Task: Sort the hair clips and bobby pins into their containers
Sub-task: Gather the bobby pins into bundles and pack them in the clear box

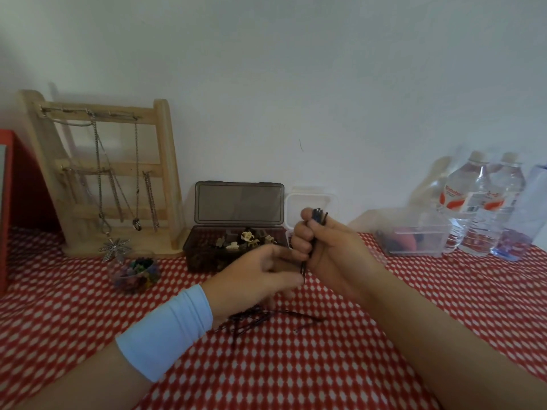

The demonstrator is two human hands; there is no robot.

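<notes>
My right hand point(322, 247) is closed around an upright bundle of dark bobby pins point(319, 216); their looped ends stick out above my fist. My left hand point(254, 276), with a pale blue wristband, touches the bundle's lower ends with thumb and fingertips. More loose bobby pins point(254, 321) lie scattered on the red-and-white cloth just below my left hand. Behind my hands stands a dark translucent box point(201, 247) with its lid up, holding several small claw clips point(248, 239). A small clear container point(310, 199) stands open behind my right fist, mostly hidden.
A wooden jewellery stand point(159, 161) hung with necklaces leans at the back left. A small clear cup of coloured clips point(136, 273) sits before it. At the right stand a clear tub point(414, 241) and water bottles point(479, 202). A red box point(17, 184) is at the far left.
</notes>
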